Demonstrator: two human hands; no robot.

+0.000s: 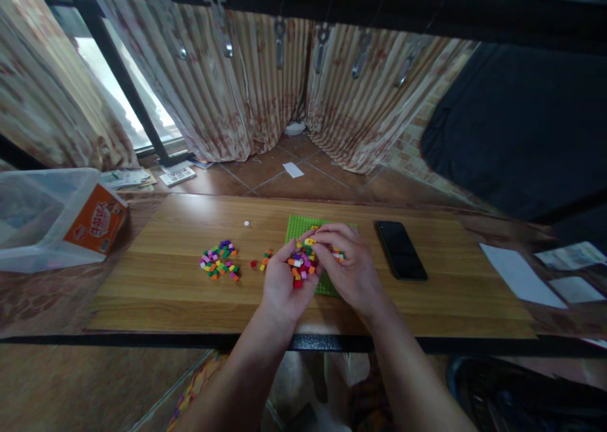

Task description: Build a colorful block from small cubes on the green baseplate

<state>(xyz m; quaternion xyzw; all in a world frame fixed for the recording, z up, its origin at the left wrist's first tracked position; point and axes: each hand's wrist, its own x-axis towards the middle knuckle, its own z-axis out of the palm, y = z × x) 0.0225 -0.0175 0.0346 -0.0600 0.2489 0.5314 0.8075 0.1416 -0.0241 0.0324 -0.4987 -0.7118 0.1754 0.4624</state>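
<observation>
My left hand (283, 285) is cupped palm up and holds a heap of small coloured toy bricks (303, 271) in red, orange, pink, purple and white. Just over that heap, my right hand (353, 269) has its thumb and fingers pinched on a small yellow brick (310, 242). Both hands are above the green studded baseplate (296, 224) and hide much of it. A few bricks show beyond the right fingers on the plate; whether they are attached I cannot tell.
A loose brick pile (220, 260) lies left on the wooden table (156, 293), with a red brick (253, 264), several bricks (266, 260) and a white brick (246, 223) nearby. Right stands a black phone (401, 250); paper (519, 274) lies farther right. A clear plastic bin (42, 210) is far left.
</observation>
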